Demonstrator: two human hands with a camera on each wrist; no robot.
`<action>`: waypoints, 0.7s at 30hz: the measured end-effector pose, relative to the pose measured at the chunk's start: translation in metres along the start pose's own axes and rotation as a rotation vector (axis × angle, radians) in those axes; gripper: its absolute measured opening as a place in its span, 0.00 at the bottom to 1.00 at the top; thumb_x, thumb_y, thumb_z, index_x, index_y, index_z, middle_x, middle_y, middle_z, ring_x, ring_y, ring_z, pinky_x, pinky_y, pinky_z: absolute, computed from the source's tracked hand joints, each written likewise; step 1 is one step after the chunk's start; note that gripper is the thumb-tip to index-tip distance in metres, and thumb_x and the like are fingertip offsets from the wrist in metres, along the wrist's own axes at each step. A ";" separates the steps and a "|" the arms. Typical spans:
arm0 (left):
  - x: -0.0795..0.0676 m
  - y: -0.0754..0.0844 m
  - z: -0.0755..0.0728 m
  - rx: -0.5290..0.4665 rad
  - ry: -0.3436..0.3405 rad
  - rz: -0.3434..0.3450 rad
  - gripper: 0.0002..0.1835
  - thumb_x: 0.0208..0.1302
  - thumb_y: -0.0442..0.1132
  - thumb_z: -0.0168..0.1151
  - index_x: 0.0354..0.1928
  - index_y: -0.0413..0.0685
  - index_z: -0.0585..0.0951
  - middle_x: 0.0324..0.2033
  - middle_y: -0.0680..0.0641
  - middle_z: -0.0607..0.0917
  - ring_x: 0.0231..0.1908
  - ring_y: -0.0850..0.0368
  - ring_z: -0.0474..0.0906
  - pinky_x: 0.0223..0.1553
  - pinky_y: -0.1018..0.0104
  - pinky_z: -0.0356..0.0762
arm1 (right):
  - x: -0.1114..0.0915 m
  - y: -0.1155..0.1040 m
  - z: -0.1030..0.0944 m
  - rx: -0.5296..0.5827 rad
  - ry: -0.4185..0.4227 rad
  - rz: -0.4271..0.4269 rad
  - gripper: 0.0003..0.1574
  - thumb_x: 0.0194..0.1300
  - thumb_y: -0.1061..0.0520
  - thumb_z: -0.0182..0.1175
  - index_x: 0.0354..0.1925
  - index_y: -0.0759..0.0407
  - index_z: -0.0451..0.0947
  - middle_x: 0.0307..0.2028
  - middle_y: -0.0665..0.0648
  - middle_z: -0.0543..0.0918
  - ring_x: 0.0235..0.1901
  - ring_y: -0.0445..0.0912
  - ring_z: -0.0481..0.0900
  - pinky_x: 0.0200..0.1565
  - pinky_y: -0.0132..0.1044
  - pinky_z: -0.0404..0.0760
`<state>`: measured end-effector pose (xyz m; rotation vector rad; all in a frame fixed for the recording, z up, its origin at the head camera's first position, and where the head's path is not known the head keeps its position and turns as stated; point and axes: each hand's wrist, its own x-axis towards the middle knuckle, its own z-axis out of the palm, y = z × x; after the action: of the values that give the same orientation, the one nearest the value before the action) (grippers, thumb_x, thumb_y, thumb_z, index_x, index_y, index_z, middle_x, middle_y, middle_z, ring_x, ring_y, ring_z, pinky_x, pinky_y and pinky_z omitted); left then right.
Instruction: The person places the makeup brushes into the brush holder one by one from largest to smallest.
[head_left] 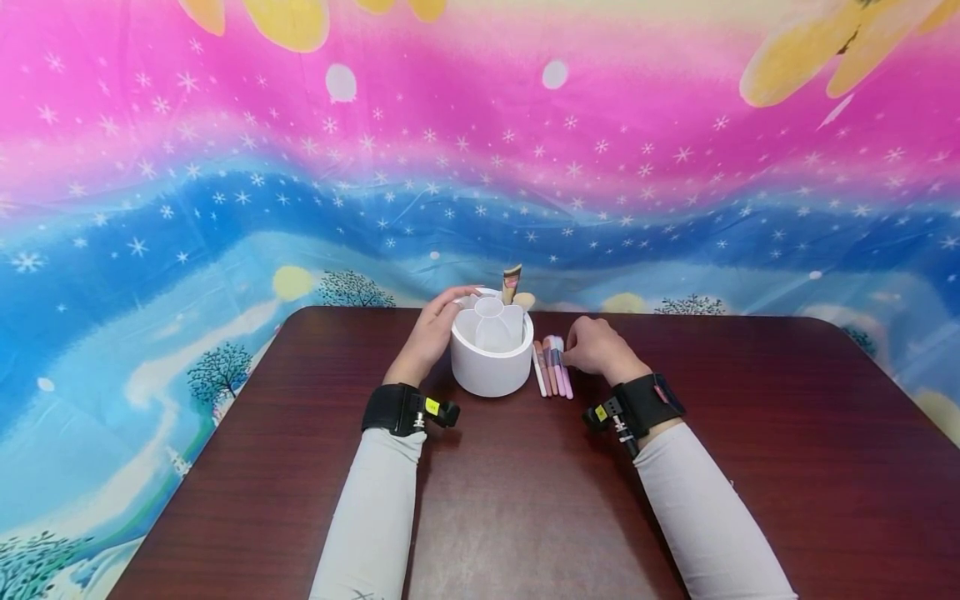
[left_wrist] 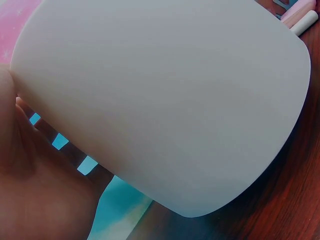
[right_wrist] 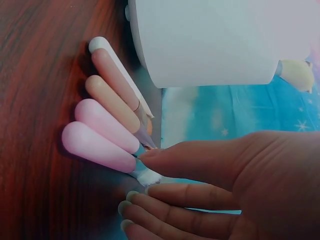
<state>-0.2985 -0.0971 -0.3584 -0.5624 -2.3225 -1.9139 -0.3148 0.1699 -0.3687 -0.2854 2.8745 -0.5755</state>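
Brushes: 4 makeup brushes (head_left: 552,368) lie side by side on the desk (head_left: 525,500), just right of the white holder (head_left: 491,350), handles toward the person.
Right hand (head_left: 596,348): nearer; thumb and fingertips pinch the outermost pink brush (right_wrist: 100,148) at its bristle end.
Left hand (head_left: 431,333): curled around the holder's wall.

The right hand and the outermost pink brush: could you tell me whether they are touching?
Touching. The right wrist view shows the right hand pinching the pink brush at its bristle end, thumb on the ferrule.
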 end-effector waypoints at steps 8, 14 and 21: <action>0.000 0.000 0.000 -0.005 -0.005 -0.001 0.18 0.72 0.35 0.38 0.56 0.43 0.74 0.61 0.46 0.70 0.60 0.58 0.61 0.61 0.48 0.58 | 0.000 -0.001 0.001 0.010 -0.033 0.015 0.16 0.57 0.60 0.60 0.15 0.58 0.73 0.11 0.51 0.66 0.15 0.46 0.67 0.20 0.37 0.66; 0.000 -0.001 0.000 -0.003 -0.003 -0.004 0.18 0.72 0.35 0.38 0.56 0.43 0.74 0.61 0.48 0.71 0.60 0.59 0.61 0.61 0.48 0.58 | -0.001 -0.001 0.001 -0.008 -0.040 0.043 0.17 0.56 0.62 0.58 0.13 0.56 0.71 0.11 0.50 0.66 0.14 0.45 0.67 0.18 0.36 0.67; 0.001 -0.001 0.000 -0.004 -0.004 -0.003 0.18 0.72 0.35 0.38 0.56 0.43 0.74 0.61 0.48 0.71 0.60 0.59 0.61 0.62 0.48 0.57 | -0.002 0.000 0.001 -0.044 -0.012 0.054 0.20 0.55 0.61 0.59 0.11 0.52 0.64 0.12 0.49 0.60 0.15 0.46 0.64 0.19 0.37 0.65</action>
<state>-0.2994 -0.0972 -0.3595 -0.5632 -2.3235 -1.9215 -0.3130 0.1704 -0.3691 -0.2164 2.8761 -0.4994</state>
